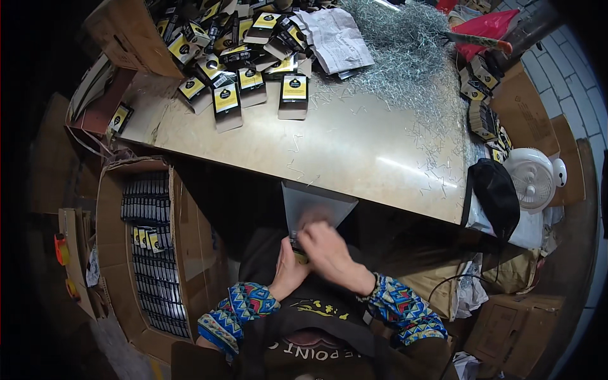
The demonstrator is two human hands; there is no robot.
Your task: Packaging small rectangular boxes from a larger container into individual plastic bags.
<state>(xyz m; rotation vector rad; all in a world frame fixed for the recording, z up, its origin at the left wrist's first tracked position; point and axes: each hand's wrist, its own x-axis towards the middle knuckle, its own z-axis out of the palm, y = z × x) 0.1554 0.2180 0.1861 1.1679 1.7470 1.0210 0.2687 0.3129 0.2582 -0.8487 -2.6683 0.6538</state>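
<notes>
Low in front of my body, below the table's edge, my left hand (289,273) is closed round a small black-and-yellow box (300,257), mostly hidden by the fingers. My right hand (326,248) is over it, its fingertips smeared by motion; whether they grip anything does not show. Just beyond both hands, a grey tapered chute-like tray (311,196) hangs from the table edge. On the table (253,142), a loose pile of similar flat cartons (227,101), some with flaps open, spreads at the far left. Bent thin metal wires (405,50) are heaped at the far right.
To my left, an open cardboard carton (182,253) holds rows of packed black boxes (155,272). Folded paper (335,41) lies by the wire heap. A white fan (531,180) and a black bag (494,193) are at the right; a cardboard box (513,332) stands lower right.
</notes>
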